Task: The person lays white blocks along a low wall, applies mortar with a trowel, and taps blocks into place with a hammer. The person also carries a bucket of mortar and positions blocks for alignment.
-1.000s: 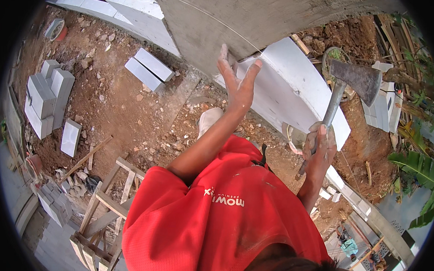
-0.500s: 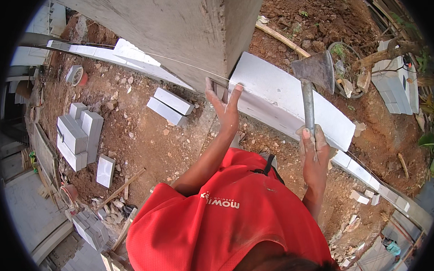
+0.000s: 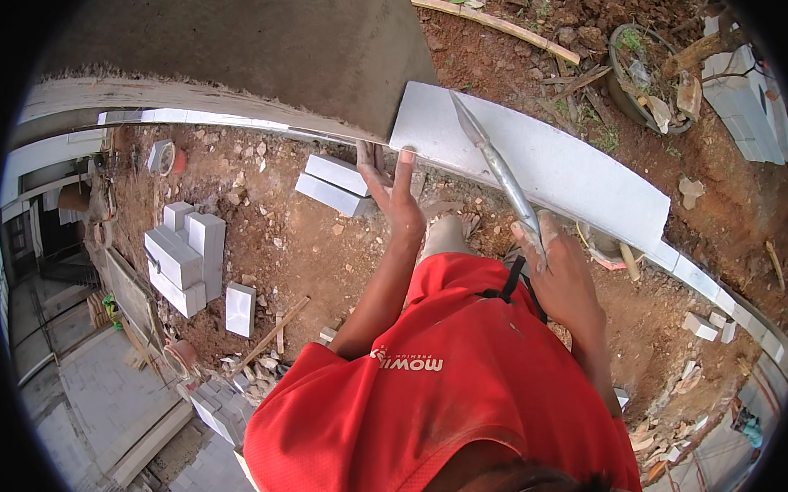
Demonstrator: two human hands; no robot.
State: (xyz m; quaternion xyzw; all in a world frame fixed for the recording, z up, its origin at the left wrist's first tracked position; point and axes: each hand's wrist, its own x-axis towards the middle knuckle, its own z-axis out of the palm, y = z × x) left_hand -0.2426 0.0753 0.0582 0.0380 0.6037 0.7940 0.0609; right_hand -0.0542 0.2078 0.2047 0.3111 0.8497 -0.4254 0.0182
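A white lightweight block (image 3: 536,164) lies atop the curved low wall, beside the grey concrete column (image 3: 236,41). My left hand (image 3: 392,189) has its fingers spread against the block's near edge at the column's corner; some fingertips are partly hidden. My right hand (image 3: 545,256) is closed on the metal handle of a hatchet (image 3: 503,176), whose head is turned edge-on over the top of the block.
Loose white blocks (image 3: 185,265) and a pair (image 3: 331,187) lie on rubble-strewn soil at the left. A wooden strip (image 3: 497,24), a round basin (image 3: 642,90) and more blocks (image 3: 741,111) are beyond the wall. A bucket (image 3: 598,240) is at the wall's foot.
The hatchet has swung down and leftward, its head now edge-on over the block. My left hand stays at the block's edge. The camera view has shifted around the column.
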